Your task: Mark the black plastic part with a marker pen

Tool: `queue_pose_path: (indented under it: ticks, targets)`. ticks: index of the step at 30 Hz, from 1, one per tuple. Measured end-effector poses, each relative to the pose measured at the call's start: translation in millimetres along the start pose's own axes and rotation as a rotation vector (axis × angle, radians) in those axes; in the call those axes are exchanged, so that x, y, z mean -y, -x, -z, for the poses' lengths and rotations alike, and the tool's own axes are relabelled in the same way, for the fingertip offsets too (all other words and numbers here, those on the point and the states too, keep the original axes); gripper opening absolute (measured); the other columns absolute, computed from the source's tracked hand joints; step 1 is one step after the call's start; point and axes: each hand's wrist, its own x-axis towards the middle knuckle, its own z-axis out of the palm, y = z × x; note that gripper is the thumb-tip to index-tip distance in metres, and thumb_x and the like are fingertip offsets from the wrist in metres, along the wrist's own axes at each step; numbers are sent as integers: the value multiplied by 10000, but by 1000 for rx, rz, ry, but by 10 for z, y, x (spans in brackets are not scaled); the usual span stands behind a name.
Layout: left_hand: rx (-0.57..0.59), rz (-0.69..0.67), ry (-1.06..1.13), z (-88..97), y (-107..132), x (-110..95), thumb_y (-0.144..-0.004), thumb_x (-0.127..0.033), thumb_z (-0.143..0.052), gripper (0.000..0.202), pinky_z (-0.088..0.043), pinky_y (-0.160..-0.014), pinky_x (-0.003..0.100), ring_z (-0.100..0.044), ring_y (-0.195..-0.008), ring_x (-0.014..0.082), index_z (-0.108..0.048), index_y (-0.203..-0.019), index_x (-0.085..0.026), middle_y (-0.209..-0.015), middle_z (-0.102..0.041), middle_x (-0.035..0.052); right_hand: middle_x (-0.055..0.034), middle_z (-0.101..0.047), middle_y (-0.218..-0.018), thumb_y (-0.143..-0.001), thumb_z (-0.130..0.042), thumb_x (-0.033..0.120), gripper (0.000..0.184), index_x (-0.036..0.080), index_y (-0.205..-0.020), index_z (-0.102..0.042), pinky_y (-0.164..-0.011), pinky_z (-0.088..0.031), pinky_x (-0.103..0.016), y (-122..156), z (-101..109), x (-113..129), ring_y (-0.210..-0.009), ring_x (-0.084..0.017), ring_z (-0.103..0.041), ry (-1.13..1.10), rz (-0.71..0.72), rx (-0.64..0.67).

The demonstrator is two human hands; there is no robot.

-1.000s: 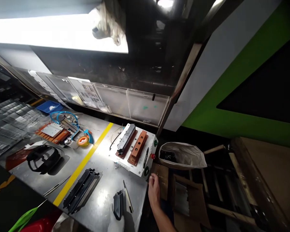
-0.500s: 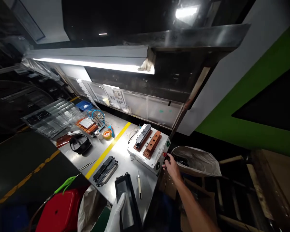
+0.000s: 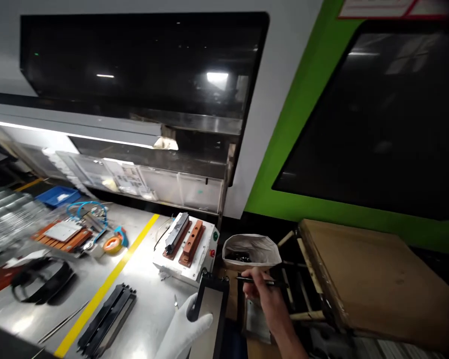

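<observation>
The gloved left hand [image 3: 183,326] should grip the black frame [image 3: 209,311] steady while the bare right hand [image 3: 267,299] pinches its thin black tool [image 3: 260,282] firmly.

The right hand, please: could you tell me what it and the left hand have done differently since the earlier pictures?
The right hand, empty before near the white box, now holds a thin black pen-like tool. The gloved left hand has lifted the black frame up off the table. The black strips and tape roll stayed put.
</observation>
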Motion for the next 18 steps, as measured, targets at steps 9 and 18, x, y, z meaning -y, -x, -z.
queue_pose_path:
  ticks: [9,18]
  targets:
    - [161,-68,-64,-185,-157,-145,-762,-461,-724,649,-479,-1130,416,-587,-1317,334,-563,-1302,-138,-1395,-658,165,-20,-593,-633,-925,-543,680,531,185,-748,-618,-619,-415,-288,35,185,199,-623,-176,-569,247,91,-118]
    - [190,-71,-3,-163,-60,-230,-736,-543,-760,729,-489,-1129,402,-566,-1347,339,-562,-1317,-149,-1409,-654,144,-18,-596,-646,-941,-523,670,514,190,-809,-648,-633,-432,-291,13,207,170,-632,-177,-562,301,123,-136]
